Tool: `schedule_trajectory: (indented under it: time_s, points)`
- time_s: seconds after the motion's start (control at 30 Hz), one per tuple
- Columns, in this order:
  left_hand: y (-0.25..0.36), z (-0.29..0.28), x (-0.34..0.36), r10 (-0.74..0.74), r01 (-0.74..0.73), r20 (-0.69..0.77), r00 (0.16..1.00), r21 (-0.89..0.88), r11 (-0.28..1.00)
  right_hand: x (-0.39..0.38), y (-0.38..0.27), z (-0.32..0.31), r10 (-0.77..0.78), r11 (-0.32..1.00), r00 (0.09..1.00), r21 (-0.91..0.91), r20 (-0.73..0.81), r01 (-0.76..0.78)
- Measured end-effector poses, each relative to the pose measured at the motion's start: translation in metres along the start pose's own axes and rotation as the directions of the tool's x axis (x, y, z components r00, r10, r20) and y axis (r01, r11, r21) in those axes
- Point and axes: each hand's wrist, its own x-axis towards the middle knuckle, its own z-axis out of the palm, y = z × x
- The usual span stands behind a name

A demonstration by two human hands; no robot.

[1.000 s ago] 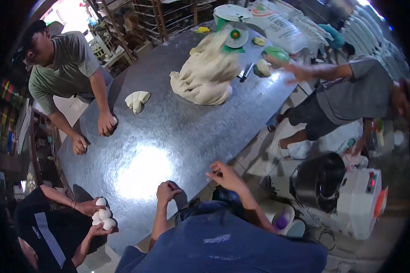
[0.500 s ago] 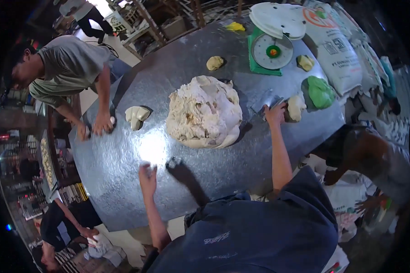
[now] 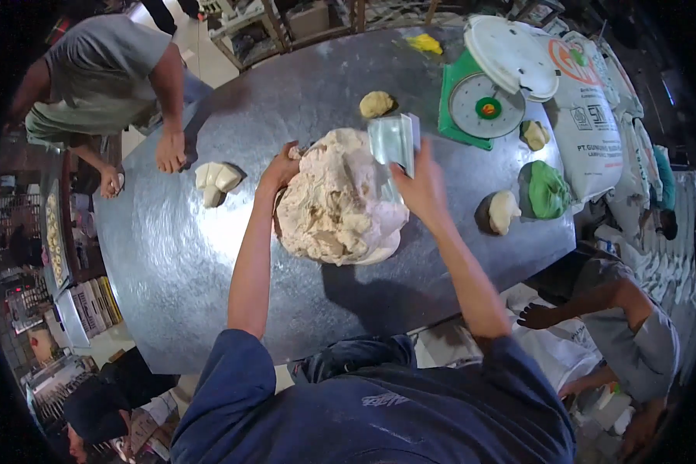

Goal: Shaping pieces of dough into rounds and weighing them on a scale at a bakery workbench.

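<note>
Grey metal worktop (image 3: 170,325) stretched before me, the pale dough mass (image 3: 332,213) near its middle. Toward the far right corner stood the green scale (image 3: 487,108). My left hand (image 3: 280,166) had come from above the near edge to the dough's left flank; its fingertips were hard to make out, so I couldn't tell whether they gripped. My right hand (image 3: 420,184) had carried the scraper (image 3: 390,141) in from the right, closed around it, bringing tool and dough together. Blur hid whether its blade touched.
</note>
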Motion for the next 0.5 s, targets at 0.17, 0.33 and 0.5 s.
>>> schedule_trajectory:
  time_s: [0.17, 0.33, 0.5]
  points:
    - [0.025, -0.018, -0.106, -0.146, 0.013, -0.192, 0.97, -0.563, 0.826, 0.034, -0.037, 0.077, -0.121, 0.953, 0.926, -0.221, 0.357, 0.209]
    - [0.042, -0.001, -0.134, 0.017, -0.045, -0.151, 0.988, -0.189, 0.981, 0.049, -0.038, 0.118, -0.109, 0.901, 0.838, -0.303, 0.535, 0.311]
    - [-0.011, 0.011, -0.092, 0.023, -0.156, -0.233, 0.972, -0.57, 0.807, 0.059, -0.03, 0.174, -0.045, 0.834, 0.844, -0.446, 0.534, 0.326]
